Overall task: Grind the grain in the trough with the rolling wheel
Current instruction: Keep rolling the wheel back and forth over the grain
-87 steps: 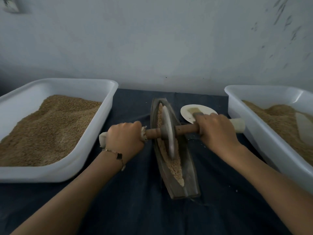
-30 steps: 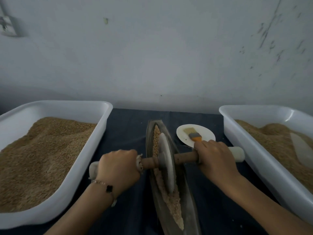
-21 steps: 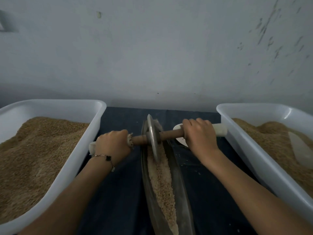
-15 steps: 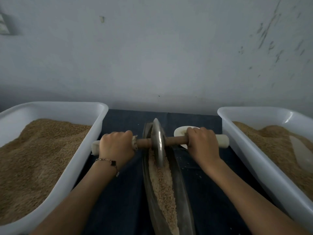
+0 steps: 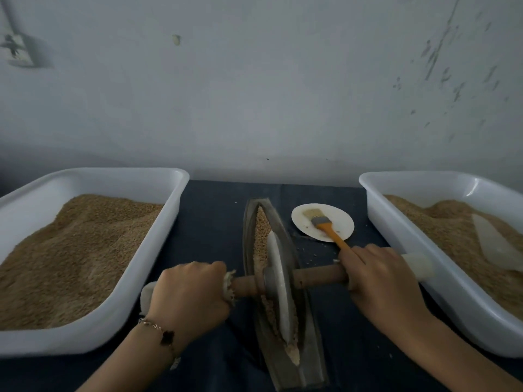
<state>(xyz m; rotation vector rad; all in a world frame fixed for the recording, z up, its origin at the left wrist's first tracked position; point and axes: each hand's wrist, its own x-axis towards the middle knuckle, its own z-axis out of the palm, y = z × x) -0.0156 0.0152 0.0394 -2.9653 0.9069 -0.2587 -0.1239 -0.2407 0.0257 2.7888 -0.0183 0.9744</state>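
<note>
The left hand (image 5: 189, 292) and right hand (image 5: 382, 281) each curl round one cloth-wrapped end of the wooden axle (image 5: 317, 277), which lies crosswise, its right end a little farther away. The rolling wheel (image 5: 278, 287) stands on edge at the axle's middle, sitting in the grain (image 5: 261, 230) near the middle of the trough (image 5: 307, 360). The trough's long axis runs away from the person, its pointed far end toward the wall. Half a second ago the wheel stood at the trough's far end; it now sits nearer the person, and the plate (image 5: 339, 219) with the brush (image 5: 321, 220) shows uncovered. On the dark-clothed worktop (image 5: 215, 222) stand two white tubs, the left tub (image 5: 158, 250) and right tub (image 5: 402, 222), both holding grain, plus one trough, one wheel, one plate, one brush.
</note>
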